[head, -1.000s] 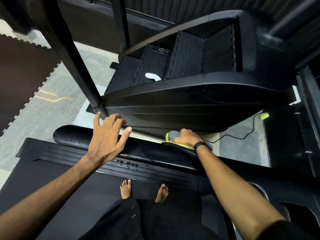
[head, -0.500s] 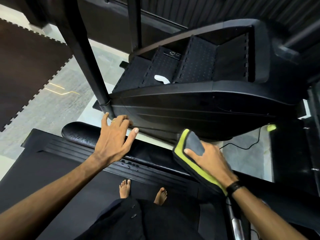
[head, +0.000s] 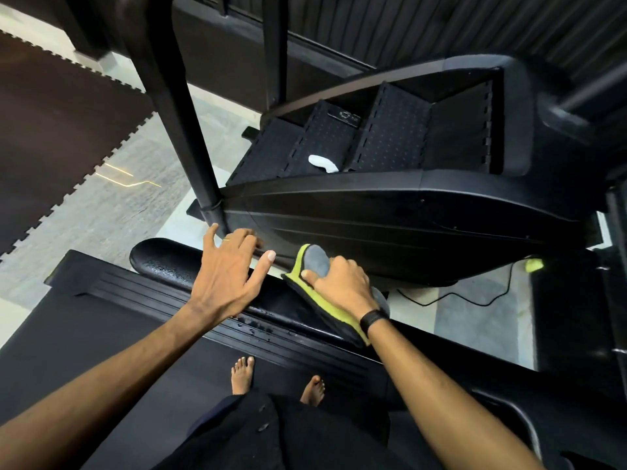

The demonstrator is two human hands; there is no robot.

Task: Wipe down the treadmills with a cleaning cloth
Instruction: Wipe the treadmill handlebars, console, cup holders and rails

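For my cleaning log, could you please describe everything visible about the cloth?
The cloth is grey and soft-looking, microfibre perhaps, with a yellow-green border. It lies draped over the black padded bar, one end curling upward, the other reaching toward the wrist. The right hand presses it down, thumb on top; the left hand rests beside it, not touching.

Gym, treadmill (head: 101,334) w/ stair-climber machine (head: 390,212), interlocking rubber floor mats (head: 61,137)

The cleaning cloth (head: 314,266) is grey with a yellow-green border. It lies folded over the black front bar (head: 190,271) of the treadmill, its long side hanging toward the deck (head: 112,334). The bar is glossy, with small water drops below it.
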